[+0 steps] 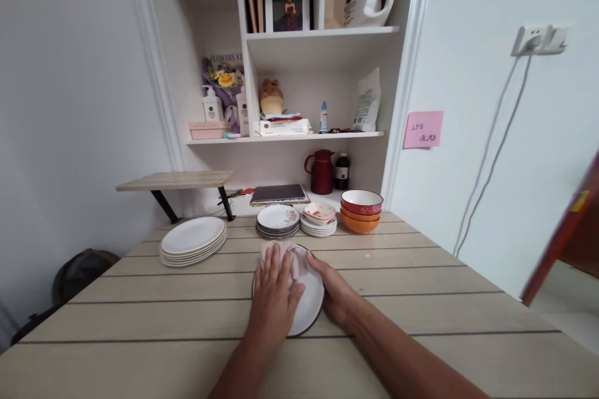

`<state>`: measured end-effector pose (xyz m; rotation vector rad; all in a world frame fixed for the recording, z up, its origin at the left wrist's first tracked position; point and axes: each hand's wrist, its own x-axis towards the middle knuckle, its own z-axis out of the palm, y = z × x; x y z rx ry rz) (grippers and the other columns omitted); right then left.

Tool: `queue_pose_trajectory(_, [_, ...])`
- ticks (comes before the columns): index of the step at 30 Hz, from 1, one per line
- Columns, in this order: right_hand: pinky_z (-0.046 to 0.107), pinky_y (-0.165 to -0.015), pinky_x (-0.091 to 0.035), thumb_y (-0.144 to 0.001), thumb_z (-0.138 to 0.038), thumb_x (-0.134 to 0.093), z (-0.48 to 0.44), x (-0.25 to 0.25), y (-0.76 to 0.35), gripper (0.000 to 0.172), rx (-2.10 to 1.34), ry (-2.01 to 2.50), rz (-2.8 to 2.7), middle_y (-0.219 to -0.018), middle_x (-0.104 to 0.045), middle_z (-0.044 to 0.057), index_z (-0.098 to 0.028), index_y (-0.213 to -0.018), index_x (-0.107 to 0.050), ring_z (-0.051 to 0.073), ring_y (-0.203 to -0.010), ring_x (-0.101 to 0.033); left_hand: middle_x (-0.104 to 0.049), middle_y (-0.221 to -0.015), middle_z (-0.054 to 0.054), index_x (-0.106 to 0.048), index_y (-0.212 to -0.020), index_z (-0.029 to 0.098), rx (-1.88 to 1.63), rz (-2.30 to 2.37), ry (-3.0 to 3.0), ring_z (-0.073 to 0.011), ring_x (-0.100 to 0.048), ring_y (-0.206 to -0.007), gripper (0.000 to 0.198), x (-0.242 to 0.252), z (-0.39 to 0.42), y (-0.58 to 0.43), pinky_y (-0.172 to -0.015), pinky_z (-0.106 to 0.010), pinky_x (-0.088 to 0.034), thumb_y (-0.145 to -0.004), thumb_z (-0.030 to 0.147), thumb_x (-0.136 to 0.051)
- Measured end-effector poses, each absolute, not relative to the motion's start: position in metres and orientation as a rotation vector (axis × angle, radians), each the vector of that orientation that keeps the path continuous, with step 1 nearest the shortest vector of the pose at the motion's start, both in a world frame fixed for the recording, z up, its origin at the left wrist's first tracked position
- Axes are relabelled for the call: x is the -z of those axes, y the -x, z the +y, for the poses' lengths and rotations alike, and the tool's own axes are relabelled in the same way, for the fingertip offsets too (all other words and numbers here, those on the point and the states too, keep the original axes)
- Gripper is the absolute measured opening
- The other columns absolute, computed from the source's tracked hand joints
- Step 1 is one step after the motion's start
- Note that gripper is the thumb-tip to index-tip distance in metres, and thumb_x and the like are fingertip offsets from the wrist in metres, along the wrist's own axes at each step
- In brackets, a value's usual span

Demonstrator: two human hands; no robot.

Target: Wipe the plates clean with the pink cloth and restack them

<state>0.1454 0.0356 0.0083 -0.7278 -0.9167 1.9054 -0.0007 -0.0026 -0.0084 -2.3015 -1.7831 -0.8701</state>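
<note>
On this slatted worktop, the left hand lies open upon a cloth over the plate, whose rim the right hand grips (probably for steadiness).

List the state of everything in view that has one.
Plate: face up, right hand gripping its rim
Cloth: bunched on plate, under left hand
Left-side white plates: stacked
Patterned plates: stacked
Small plates: stacked under dishes
Bowls: stacked, upright
Red jug: upright, lid on
Laptop-like slab: lying flat
Plug: plugged in

The smooth plate looks glazed, perhaps; the cloth matt.
</note>
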Motion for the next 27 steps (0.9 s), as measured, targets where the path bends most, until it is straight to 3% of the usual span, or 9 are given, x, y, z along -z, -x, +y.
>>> queue_pose_trajectory(5, [0.038, -0.097, -0.045, -0.084, -0.051, -0.06, 0.031, -0.012, -0.144, 0.048, -1.943, 0.654, -0.873, -0.109, -0.072, 0.011, -0.014, -0.115, -0.064, 0.025, -0.103, -0.066, -0.012, -0.16, -0.007, -0.015, -0.152, 0.025, 0.835, -1.509, 2.589, -0.0269, -0.006, -0.147, 0.065, 0.004, -0.01, -0.007, -0.117, -0.052, -0.017, -0.094, 0.046, -0.037])
queue_pose_trajectory(9, [0.04, -0.094, -0.048, -0.085, -0.051, -0.058, 0.033, -0.015, -0.145, 0.047, -1.99, 0.691, -0.686, -0.1, -0.074, 0.012, -0.013, -0.11, -0.065, 0.026, -0.097, -0.069, -0.012, -0.16, -0.005, -0.013, -0.152, 0.025, 0.77, -1.403, 2.717, -0.0267, -0.005, -0.147, 0.067, 0.002, -0.015, -0.009, -0.118, -0.052, -0.015, -0.094, 0.049, -0.037])
queue_pose_trajectory(14, [0.038, -0.089, -0.051, -0.089, -0.052, -0.05, 0.044, -0.016, -0.153, 0.049, -2.009, 0.707, -0.505, -0.091, -0.075, 0.015, -0.008, -0.104, -0.065, 0.026, -0.091, -0.07, -0.023, -0.158, -0.001, -0.027, -0.149, 0.029, 0.734, -1.382, 2.802, -0.0233, -0.016, -0.146, 0.056, -0.002, -0.016, -0.012, -0.118, -0.049, -0.02, -0.096, 0.047, -0.034])
queue_pose_trajectory(19, [0.04, -0.089, -0.051, -0.087, -0.05, -0.054, 0.052, -0.013, -0.161, 0.045, -1.885, 0.76, -0.469, -0.097, -0.074, 0.013, -0.012, -0.109, -0.064, 0.026, -0.092, -0.069, -0.038, -0.151, -0.001, -0.043, -0.141, 0.032, 0.846, -1.482, 2.693, -0.0228, -0.028, -0.142, 0.046, -0.006, -0.015, -0.012, -0.116, -0.049, -0.025, -0.097, 0.042, -0.033])
queue_pose_trajectory(27, [0.041, -0.091, -0.049, -0.085, -0.049, -0.057, 0.053, -0.013, -0.162, 0.044, -1.769, 0.877, -0.535, -0.105, -0.073, 0.011, -0.015, -0.112, -0.065, 0.026, -0.095, -0.068, -0.041, -0.15, -0.002, -0.055, -0.133, 0.029, 0.935, -1.768, 2.478, -0.0256, -0.031, -0.141, 0.046, -0.002, -0.008, -0.004, -0.114, -0.052, -0.028, -0.096, 0.044, -0.03])
